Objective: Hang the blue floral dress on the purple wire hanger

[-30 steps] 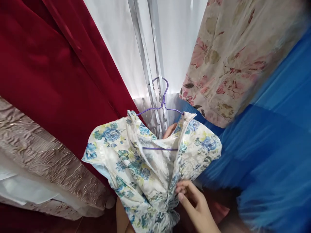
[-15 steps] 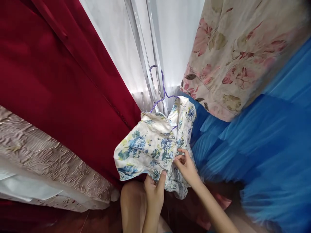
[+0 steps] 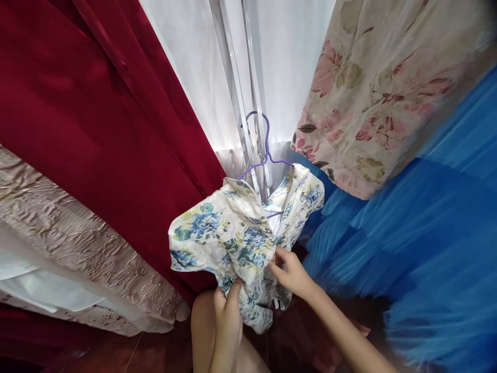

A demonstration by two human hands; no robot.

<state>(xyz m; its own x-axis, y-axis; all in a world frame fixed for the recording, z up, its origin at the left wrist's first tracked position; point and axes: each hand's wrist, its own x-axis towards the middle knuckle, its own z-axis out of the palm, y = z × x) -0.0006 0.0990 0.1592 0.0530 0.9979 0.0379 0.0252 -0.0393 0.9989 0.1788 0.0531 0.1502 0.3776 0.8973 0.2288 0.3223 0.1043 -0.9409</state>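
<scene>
Blue-flowered white garment point(image 3: 233, 233) hangs on a purple hanger point(image 3: 264, 155) between a red curtain point(image 3: 97, 129) and blue tulle point(image 3: 407, 248). Left hand point(image 3: 227, 316) has its fingers closed on the lower hem; right hand point(image 3: 289, 272) pinches the cloth just beside it.

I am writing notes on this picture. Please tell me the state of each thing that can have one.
floral garment: on the hanger, bunched, gripped by both hands
purple hanger: hooked on the rail
left hand: closed on the cloth
right hand: pinching the cloth
</scene>
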